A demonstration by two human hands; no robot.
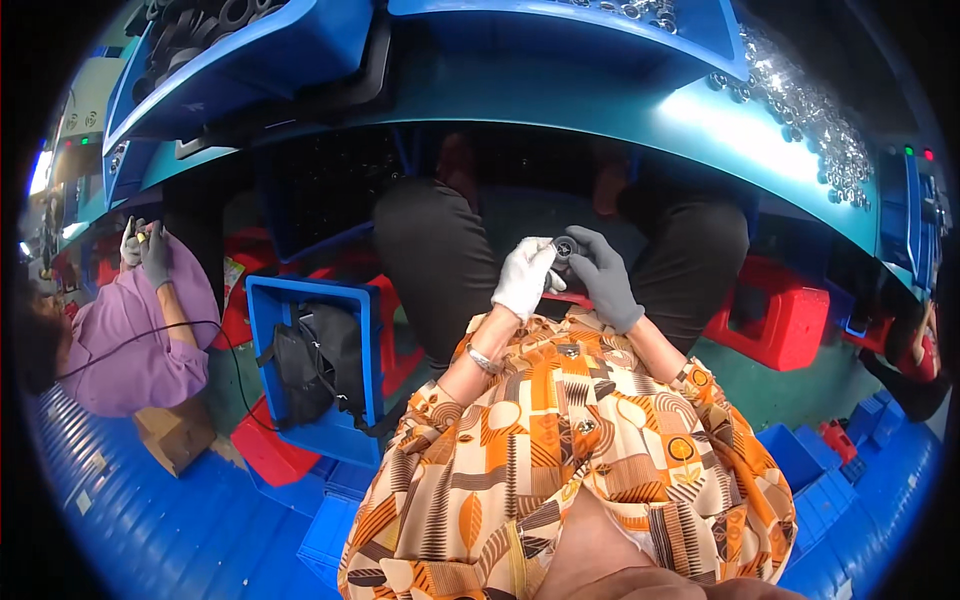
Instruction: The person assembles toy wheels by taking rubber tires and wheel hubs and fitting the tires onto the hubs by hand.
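Between both hands, above my lap, is a small round black wheel (564,248) with a lighter spoked centre. My left hand (524,278), in a white glove, has its fingers closed on the wheel's left side. From the other side my right hand (604,280), in a grey glove, pinches the same wheel with thumb and fingers. Part of another dark piece shows just below the wheel; the fingers mostly hide it.
Ahead, a teal table (620,110) carries a blue bin (300,50) of black rings and a second blue bin (590,22) of shiny small parts. Loose shiny parts (845,165) lie at right. A backpack (315,360) sits in a blue crate at left, near a co-worker in purple (150,330).
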